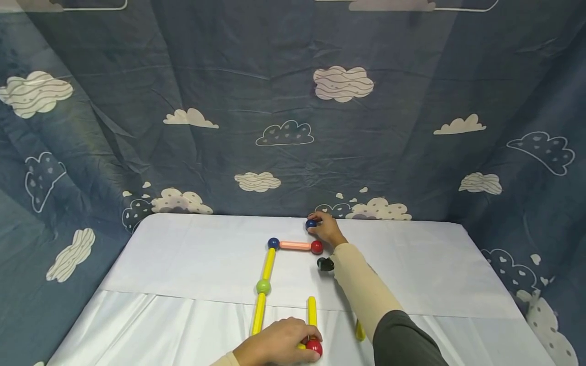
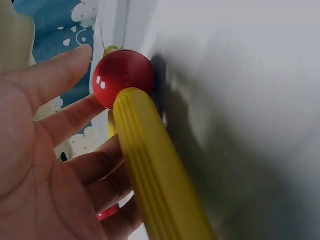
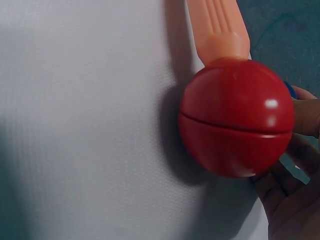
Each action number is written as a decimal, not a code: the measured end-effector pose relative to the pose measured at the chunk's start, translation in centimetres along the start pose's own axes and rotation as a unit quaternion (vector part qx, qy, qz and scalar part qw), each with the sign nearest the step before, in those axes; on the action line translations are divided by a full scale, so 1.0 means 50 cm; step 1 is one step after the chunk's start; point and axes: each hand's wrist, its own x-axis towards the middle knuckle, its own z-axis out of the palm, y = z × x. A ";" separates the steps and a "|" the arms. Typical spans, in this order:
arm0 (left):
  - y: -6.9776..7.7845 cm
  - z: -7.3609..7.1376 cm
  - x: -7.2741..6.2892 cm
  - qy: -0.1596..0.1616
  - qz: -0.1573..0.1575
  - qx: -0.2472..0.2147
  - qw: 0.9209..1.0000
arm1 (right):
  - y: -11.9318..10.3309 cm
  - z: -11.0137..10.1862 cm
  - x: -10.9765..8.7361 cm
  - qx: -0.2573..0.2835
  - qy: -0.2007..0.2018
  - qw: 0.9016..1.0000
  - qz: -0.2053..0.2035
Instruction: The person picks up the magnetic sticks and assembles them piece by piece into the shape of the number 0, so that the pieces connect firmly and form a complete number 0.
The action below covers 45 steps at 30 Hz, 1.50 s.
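In the head view, my right hand pinches a blue ball near the far edge of the white table. Only a sliver of blue shows in the right wrist view, beyond a red ball. My left hand holds another red ball loosely at the near side, thumb and index finger about it. From this ball comes a yellow grooved rod; my other fingers pass behind it. A second yellow rod lies beyond the ball.
A joined chain runs from a yellow rod through a green ball, yellow rod, blue ball and orange rod to a red ball. A yellow piece shows beside my right sleeve. Cloud-patterned cloth surrounds the table.
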 end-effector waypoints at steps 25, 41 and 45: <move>-0.013 0.006 0.010 0.018 0.028 -0.020 0.999 | -0.036 -0.108 -0.106 0.051 -0.120 0.989 -0.065; -0.008 0.011 -0.003 0.039 0.025 -0.015 0.999 | 0.007 -0.075 -0.245 0.026 -0.242 0.966 -0.087; -0.004 0.014 -0.003 0.040 0.034 -0.015 0.999 | 0.014 -0.072 -0.269 0.016 -0.251 0.964 -0.089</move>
